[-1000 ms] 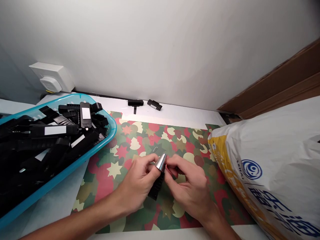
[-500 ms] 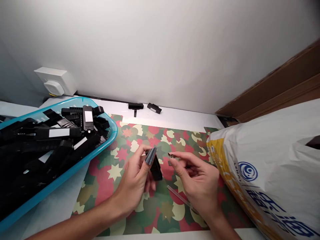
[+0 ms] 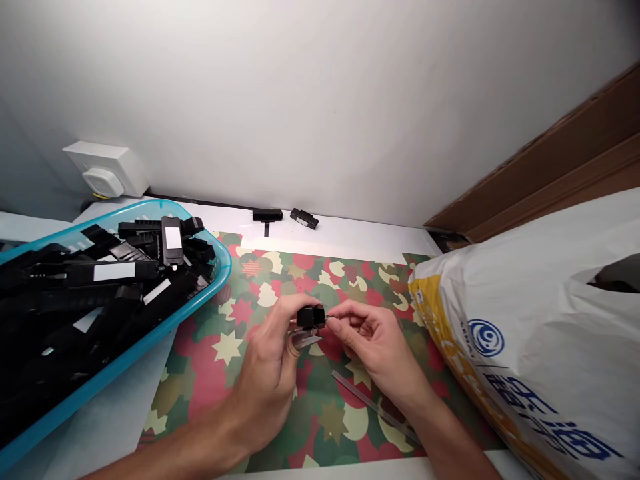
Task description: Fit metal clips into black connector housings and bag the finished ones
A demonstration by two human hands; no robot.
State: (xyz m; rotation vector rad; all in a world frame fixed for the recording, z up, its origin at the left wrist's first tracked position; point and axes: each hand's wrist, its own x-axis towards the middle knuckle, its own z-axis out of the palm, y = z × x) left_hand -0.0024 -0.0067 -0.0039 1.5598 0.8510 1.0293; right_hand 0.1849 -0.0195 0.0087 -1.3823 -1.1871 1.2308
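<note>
My left hand (image 3: 267,370) is closed on a small black plastic casing (image 3: 310,316), whose open end faces right. A shiny grey cover (image 3: 305,339) sits on the left thumb, just under the casing. Thumb and forefinger of my right hand (image 3: 377,340) are pinched together at that open end. Between those fingertips is a tiny part, mostly hidden; it looks like a small spring. Beneath the right hand a clear narrow strip (image 3: 367,400) lies on the patterned mat (image 3: 333,423).
A blue basket (image 3: 225,267) heaped with black casings stands on the left. Two black pieces, one a casing (image 3: 304,218), lie by the wall. On the right bulges a large white and yellow bag (image 3: 540,300). A white socket box (image 3: 107,167) is on the wall.
The black casing has turned from upright to lying sideways, its open end toward my right hand. My right hand has moved left, bringing the tiny part up to that end.
</note>
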